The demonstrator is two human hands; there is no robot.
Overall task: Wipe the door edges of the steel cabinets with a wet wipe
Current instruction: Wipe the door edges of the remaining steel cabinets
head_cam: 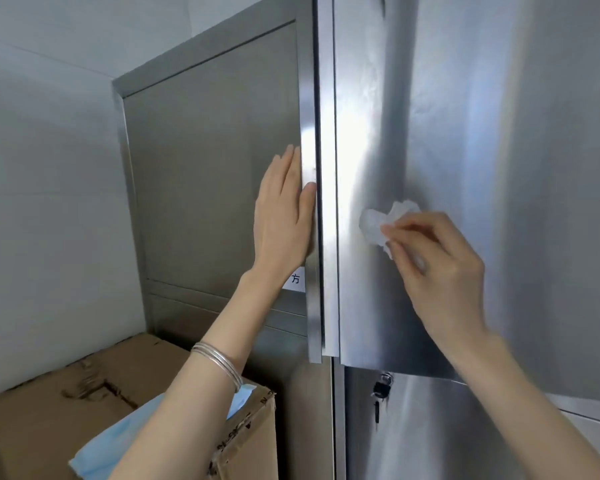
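Note:
Two steel cabinet doors meet at a vertical seam in the middle of the head view. My left hand (284, 209) lies flat with straight fingers on the left door (208, 168), its thumb against that door's right edge strip (309, 133). My right hand (437, 268) pinches a crumpled white wet wipe (378, 223) and holds it against the front of the right door (499, 168), a little right of that door's left edge (328, 202). Silver bangles circle my left wrist.
A cardboard box (49, 410) with a blue face mask (118, 441) on it stands at the lower left by the wall. Below the right door, a lower door carries a lock with a key (381, 389). A small white label (296, 279) sits on the left door.

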